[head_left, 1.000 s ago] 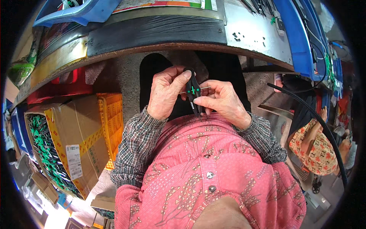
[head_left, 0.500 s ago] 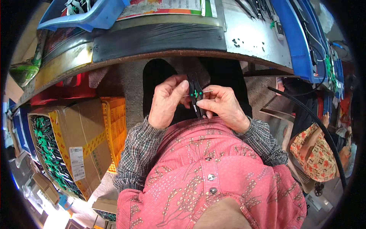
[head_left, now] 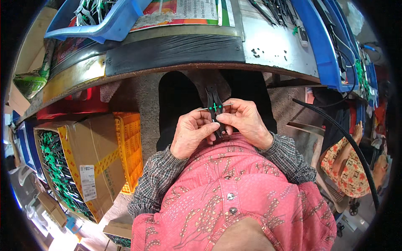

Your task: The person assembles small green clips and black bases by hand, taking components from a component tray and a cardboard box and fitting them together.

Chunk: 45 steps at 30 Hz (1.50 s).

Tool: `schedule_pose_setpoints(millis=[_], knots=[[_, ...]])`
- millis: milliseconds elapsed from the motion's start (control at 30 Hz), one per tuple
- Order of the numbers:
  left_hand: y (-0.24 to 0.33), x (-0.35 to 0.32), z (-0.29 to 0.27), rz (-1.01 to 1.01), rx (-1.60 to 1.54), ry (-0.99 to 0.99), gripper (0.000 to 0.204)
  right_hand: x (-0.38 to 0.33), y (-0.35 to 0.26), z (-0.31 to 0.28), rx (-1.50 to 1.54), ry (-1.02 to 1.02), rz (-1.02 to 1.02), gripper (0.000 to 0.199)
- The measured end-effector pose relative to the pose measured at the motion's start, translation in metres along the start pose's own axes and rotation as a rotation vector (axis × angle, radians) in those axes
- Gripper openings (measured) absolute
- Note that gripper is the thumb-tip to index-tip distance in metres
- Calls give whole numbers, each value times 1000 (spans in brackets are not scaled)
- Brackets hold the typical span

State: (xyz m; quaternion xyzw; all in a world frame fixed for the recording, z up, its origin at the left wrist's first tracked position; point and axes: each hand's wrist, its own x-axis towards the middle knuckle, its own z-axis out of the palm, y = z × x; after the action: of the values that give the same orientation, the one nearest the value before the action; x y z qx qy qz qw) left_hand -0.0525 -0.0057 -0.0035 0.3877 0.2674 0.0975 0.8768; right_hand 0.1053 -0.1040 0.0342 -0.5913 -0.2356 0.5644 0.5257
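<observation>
Above my lap, both hands hold a slim black clamp-like piece [head_left: 212,94] with small green joints in its middle. It points away from me, its lower end near the pink apron [head_left: 251,167]. My left hand [head_left: 187,133] pinches its lower part from the left with thumb and fingers. My right hand [head_left: 248,122] grips it from the right, thumb lying across the black body. A thin metal pin [head_left: 228,104] sticks out on the right side, and another sticks out on the left. My fingers hide part of the lower half.
The workbench edge [head_left: 176,48] runs ahead of my knees. Blue bins [head_left: 100,31] stand on it at left, with others at right. Black tools [head_left: 274,12] lie at the back. Left of me are a carton [head_left: 94,154] of black-and-green pieces and an orange crate [head_left: 129,150]. A black cable [head_left: 343,136] hangs right.
My left hand has moved down from the upper part of the black piece to its lower part. My right hand keeps its hold, and the piece sits slightly lower in view.
</observation>
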Motion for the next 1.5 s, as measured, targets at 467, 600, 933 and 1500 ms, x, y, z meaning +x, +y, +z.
schedule_pose_setpoints(millis=[467,600,933,1500], knots=[[1,-9,9,35,-93,15,16,-4,-3,-2,35,-21,17,14],[5,-12,8,52,-34,15,15,-5,-7,-2,-32,-29,22,14],[15,-13,-7,58,34,-19,13,-6,-20,-3,-89,-20,51,12],[61,9,6,279,367,127,18,-8,-24,2,-100,-35,29,12]])
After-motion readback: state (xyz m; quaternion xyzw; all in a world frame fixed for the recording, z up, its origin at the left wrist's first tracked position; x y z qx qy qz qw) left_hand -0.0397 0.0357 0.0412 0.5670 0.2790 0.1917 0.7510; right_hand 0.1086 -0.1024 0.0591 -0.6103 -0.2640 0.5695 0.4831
